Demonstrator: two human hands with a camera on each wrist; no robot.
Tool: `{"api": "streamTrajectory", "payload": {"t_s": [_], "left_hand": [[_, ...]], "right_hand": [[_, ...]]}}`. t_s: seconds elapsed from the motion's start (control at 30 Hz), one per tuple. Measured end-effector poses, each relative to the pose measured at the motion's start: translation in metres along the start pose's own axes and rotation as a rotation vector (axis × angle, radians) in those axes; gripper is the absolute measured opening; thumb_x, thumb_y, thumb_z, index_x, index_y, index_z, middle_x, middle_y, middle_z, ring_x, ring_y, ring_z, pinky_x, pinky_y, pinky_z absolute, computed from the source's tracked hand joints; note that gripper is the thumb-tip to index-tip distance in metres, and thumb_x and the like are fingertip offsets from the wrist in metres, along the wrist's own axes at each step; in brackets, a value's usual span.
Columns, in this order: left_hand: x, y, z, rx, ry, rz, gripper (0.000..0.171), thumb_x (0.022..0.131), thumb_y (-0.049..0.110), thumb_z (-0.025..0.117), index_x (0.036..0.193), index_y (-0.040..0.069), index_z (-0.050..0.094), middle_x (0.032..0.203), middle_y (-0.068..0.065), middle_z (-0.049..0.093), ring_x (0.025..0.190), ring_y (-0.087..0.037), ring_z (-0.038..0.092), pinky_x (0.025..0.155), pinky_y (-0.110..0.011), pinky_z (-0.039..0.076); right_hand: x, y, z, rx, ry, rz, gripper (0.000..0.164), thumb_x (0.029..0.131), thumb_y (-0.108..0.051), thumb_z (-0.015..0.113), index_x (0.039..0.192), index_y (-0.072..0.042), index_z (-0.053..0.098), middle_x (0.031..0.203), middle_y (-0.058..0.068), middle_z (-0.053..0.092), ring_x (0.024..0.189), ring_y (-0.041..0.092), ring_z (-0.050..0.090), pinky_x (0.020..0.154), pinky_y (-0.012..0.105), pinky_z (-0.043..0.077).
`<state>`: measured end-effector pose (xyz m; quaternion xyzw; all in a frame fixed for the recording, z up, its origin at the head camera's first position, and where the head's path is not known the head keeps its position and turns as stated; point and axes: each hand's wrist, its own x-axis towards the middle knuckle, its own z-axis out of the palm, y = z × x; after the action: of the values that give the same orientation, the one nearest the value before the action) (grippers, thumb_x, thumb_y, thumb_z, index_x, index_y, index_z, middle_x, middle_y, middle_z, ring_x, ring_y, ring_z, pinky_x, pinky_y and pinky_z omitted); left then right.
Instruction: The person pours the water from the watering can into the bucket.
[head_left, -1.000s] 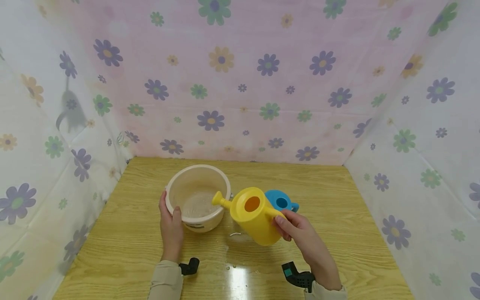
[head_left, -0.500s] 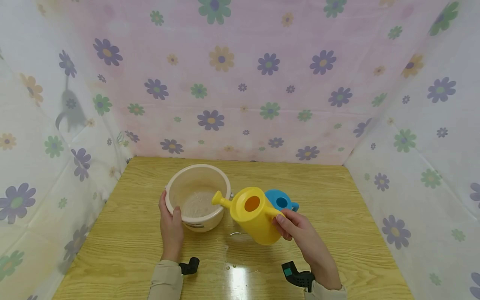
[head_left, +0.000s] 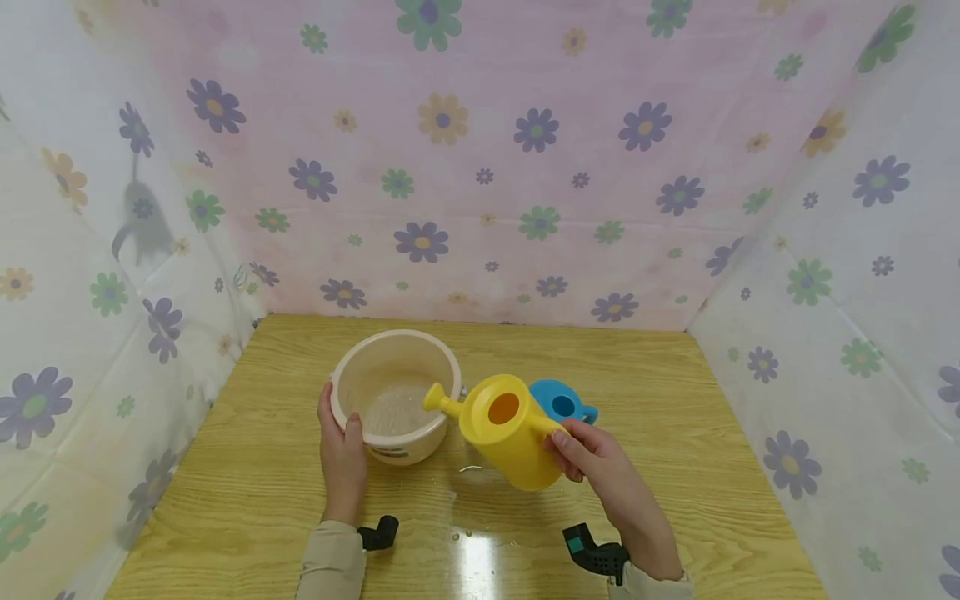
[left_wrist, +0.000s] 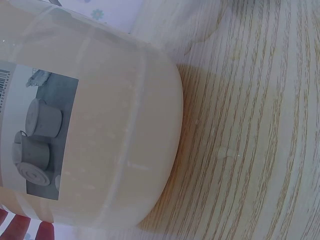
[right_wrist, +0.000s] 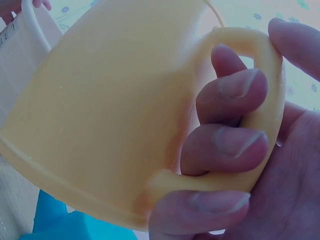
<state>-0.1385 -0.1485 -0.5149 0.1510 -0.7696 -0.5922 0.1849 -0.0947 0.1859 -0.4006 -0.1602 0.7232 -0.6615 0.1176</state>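
Observation:
A cream plastic bucket stands on the left part of the table, with a rippled, water-like surface at its bottom. My left hand holds its near left side, thumb at the rim; in the left wrist view its fingertips touch the labelled wall. A yellow watering can is tilted left in the air, its spout head over the bucket's right rim. My right hand grips its handle, fingers curled through the loop. Whether water leaves the spout is too fine to tell.
Behind the yellow can stands a blue watering can, partly hidden. Small wet spots and a thin white strip lie on the wooden table. Flower-patterned sheets enclose the back and both sides.
Both hands, the bucket and the yellow watering can stay in nearly the same places. Only the rippled pattern at the bucket's bottom varies slightly.

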Motion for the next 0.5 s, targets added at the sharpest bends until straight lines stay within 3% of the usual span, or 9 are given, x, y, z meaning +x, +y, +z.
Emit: {"api": "streamTrajectory", "payload": {"t_s": [0.5], "left_hand": [[0.0003,-0.0013,0.0006,-0.004,0.007,0.006,0.057,0.094,0.021,0.038,0.142,0.044,0.019,0.148,0.009,0.027,0.131,-0.022,0.035,0.101,-0.047,0.035]], "right_hand": [[-0.0004,-0.0002,0.0000,-0.012,-0.001,0.009,0.025,0.099,-0.016,0.039,0.095,0.005,0.052,0.069,0.008,0.041,0.063,0.020,0.038,0.054,0.029,0.033]]}}
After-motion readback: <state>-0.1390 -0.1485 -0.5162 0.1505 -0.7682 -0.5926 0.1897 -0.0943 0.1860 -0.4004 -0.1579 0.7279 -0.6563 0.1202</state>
